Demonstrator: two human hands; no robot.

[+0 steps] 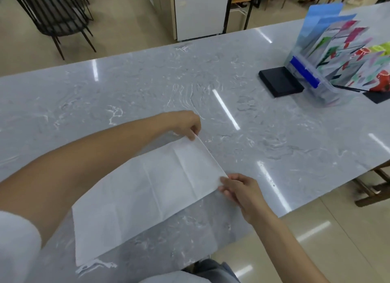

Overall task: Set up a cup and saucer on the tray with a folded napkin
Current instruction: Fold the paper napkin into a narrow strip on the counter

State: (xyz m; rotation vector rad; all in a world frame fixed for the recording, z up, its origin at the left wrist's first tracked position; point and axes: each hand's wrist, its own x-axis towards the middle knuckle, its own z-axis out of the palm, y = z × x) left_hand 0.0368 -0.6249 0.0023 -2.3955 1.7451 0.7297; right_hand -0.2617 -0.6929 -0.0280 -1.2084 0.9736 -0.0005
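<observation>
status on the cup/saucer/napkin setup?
Early. Done: the napkin is spread on the table. In hand: the left hand and right hand pinch its far corners, apparently to fold. Left: folding; no cup, saucer or tray is in view.

Marble table [147,88] under white napkin [147,190]

A grey marbled counter [147,88] reflects ceiling strip lights in bright streaks. Beyond it lie glossy beige floor tiles [126,25], a black wire-frame chair [52,14] at top left, and a white cabinet [200,12] behind
</observation>
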